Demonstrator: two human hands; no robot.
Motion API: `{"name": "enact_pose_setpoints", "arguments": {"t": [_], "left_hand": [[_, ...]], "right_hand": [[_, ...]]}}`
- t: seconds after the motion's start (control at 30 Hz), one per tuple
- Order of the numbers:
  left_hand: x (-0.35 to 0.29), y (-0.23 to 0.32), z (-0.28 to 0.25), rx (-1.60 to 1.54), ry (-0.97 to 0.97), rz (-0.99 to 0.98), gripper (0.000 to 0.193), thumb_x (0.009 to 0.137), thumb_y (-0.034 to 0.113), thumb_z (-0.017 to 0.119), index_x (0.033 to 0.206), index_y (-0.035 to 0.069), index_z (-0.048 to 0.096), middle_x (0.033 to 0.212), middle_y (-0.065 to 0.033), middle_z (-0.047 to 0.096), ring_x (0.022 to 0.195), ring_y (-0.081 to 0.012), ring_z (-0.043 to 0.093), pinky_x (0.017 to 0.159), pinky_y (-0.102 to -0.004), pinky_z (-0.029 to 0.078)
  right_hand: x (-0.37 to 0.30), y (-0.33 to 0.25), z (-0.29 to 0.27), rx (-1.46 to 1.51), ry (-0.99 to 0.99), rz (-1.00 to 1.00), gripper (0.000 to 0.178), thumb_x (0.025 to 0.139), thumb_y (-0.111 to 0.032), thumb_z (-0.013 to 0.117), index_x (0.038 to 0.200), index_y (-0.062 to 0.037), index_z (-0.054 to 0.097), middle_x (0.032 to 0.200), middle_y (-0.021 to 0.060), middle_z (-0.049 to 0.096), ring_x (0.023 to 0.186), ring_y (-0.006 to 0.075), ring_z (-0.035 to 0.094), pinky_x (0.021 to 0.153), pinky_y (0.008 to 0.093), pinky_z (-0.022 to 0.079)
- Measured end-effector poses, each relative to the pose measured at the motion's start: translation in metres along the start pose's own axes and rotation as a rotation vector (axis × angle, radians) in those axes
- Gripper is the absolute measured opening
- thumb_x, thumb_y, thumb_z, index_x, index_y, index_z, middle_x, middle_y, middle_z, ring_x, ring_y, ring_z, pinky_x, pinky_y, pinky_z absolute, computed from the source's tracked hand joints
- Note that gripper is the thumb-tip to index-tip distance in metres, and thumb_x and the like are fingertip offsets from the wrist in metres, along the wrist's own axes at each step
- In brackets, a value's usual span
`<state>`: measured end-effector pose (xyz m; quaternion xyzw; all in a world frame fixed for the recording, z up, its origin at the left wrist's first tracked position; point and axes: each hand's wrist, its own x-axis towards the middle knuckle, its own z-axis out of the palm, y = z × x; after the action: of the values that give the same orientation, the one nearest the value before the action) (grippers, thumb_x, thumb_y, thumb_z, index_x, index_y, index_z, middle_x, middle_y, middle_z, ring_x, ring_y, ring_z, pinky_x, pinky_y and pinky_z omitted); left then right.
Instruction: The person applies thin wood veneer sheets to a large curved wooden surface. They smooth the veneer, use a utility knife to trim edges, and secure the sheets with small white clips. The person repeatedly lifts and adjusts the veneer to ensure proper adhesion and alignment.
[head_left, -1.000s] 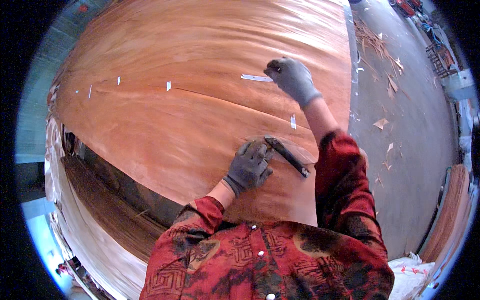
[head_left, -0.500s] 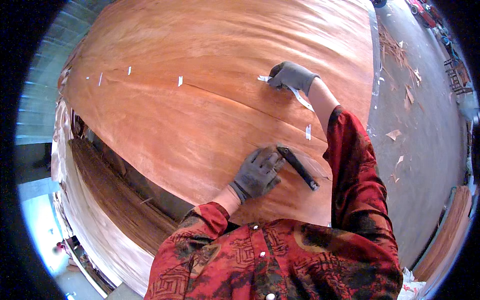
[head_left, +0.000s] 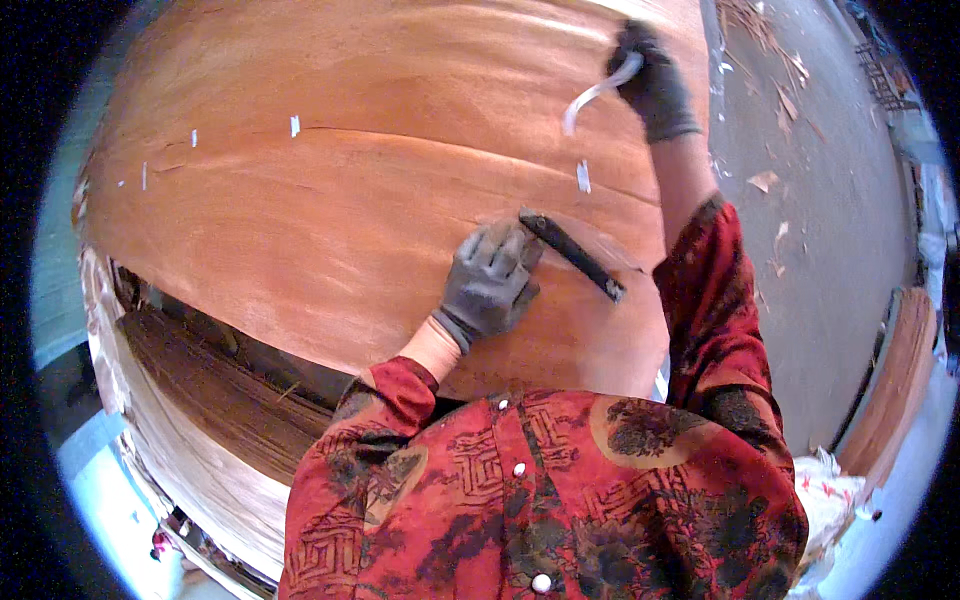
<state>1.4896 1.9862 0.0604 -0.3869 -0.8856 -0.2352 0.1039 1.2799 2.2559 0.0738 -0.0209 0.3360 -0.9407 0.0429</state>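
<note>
A wide orange-brown sheet of wood veneer point(head_left: 350, 220) spreads before me, with a long dark seam across it. My left hand point(head_left: 488, 280), in a grey glove, lies on the sheet with its fingers stretched out and apart. Its fingertips are beside one end of a black, bar-shaped tool point(head_left: 572, 256), whose exact kind I cannot make out. Farther off to the right, my right hand point(head_left: 655, 85), in a dark glove, is closed on a strip of white tape point(head_left: 592, 98) that curves down to the left. Motion blurs these fingers somewhat.
Short pieces of white tape point(head_left: 584, 177) are stuck along the seam. At the lower left lies a stack of dark brown veneer point(head_left: 215, 390). On the right, wood scraps point(head_left: 763, 181) are scattered on the grey floor point(head_left: 820, 220), near a reddish-brown wooden stack point(head_left: 890, 385).
My right hand has moved away from the seam, farther off and to the right, carrying the tape strip. My left hand and the black tool stay together on the sheet; the whole view has shifted.
</note>
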Motion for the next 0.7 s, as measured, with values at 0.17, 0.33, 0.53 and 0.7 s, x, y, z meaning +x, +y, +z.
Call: {"name": "enact_pose_setpoints", "arguments": {"t": [0.17,0.33,0.53,0.7], "left_hand": [[-0.001,0.0,0.0,-0.016,0.045,0.023,0.043,0.072,0.028,0.062,0.109,0.005,0.059,0.117,-0.0142,0.05,0.115,-0.0353,0.043,0.092,-0.0514,0.038],[-0.026,-0.008,-0.01,0.021,0.095,0.029,0.037,0.075,0.025,0.06,0.106,0.005,0.06,0.117,-0.013,0.051,0.119,-0.0365,0.04,0.097,-0.0528,0.033],[-0.087,-0.059,-0.081,0.242,0.069,-0.192,0.034,0.076,0.016,0.06,0.108,0.004,0.062,0.095,-0.0104,0.062,0.12,-0.0341,0.041,0.1,-0.0509,0.027],[-0.081,-0.092,-0.1,0.082,0.215,-0.194,0.067,0.074,0.01,0.062,0.135,0.004,0.037,0.105,-0.0117,0.062,0.128,-0.0345,0.034,0.096,-0.0455,0.028]], "right_hand": [[-0.158,-0.106,0.021,-0.306,0.425,-0.317,0.016,0.086,-0.011,0.054,0.102,-0.0083,0.055,0.071,-0.0044,0.049,0.062,0.0099,0.047,0.06,0.0251,0.04],[-0.304,-0.075,0.071,-0.643,0.649,-0.214,0.019,0.088,-0.015,0.048,0.101,-0.0021,0.054,0.078,-0.0008,0.048,0.065,0.0069,0.046,0.061,0.0174,0.042],[-0.284,0.069,0.154,-0.577,0.606,0.347,0.025,0.088,-0.022,0.052,0.096,0.0004,0.06,0.075,0.0067,0.061,0.055,0.0095,0.053,0.045,0.0216,0.04],[-0.225,0.135,0.146,-0.558,0.447,0.325,0.026,0.089,-0.025,0.056,0.093,0.0004,0.061,0.071,0.0049,0.061,0.055,0.0081,0.054,0.047,0.02,0.041]]}}
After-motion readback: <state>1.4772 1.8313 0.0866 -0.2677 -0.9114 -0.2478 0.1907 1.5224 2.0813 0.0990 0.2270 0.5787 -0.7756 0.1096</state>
